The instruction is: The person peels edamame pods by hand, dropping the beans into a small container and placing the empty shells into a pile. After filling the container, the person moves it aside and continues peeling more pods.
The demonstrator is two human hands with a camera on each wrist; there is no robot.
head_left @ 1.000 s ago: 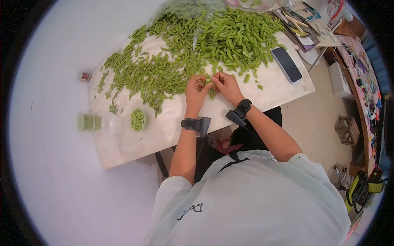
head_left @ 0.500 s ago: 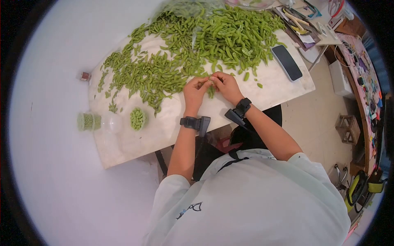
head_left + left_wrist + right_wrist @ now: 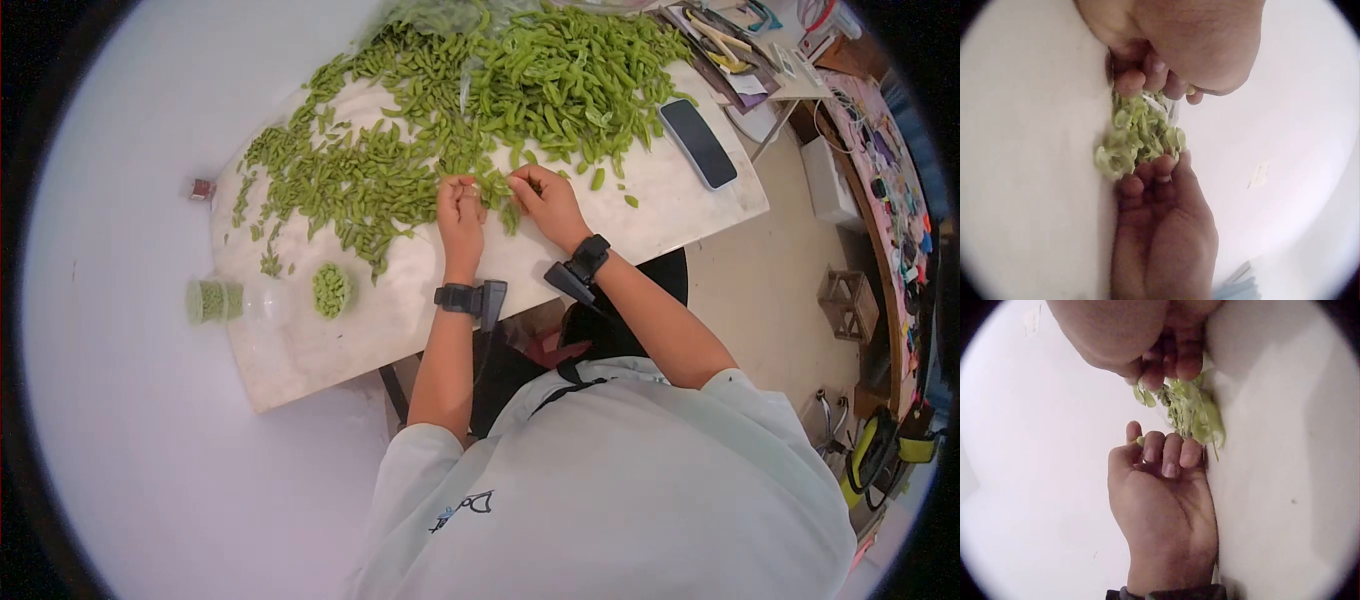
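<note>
In the head view, my left hand point(image 3: 461, 225) is at the near edge of the spread of green soybean pods point(image 3: 380, 180), its fingers curled in. The right wrist view shows a small green bean point(image 3: 1140, 441) pinched at its thumb and forefinger. Close by on the right is my right hand point(image 3: 553, 208), fingers bent and tips together. A split pod point(image 3: 1143, 395) sticks out from its thumb and forefinger. Between and beneath both hands lies a small heap of opened pods point(image 3: 1138, 134), partly hidden by the fingers.
A cup of shelled beans point(image 3: 332, 290) stands on the white table point(image 3: 300, 360), left of my hands. Further left is a clear tub point(image 3: 208, 300) with green contents. A phone point(image 3: 698, 143) lies on the right, beside a large pod pile point(image 3: 570, 85). Tools point(image 3: 730, 45) lie beyond it.
My hands were together at the fingertips over a pod. Now they are apart: the left has drawn away to the left with its fingers curled, while the right has stayed nearly in place.
</note>
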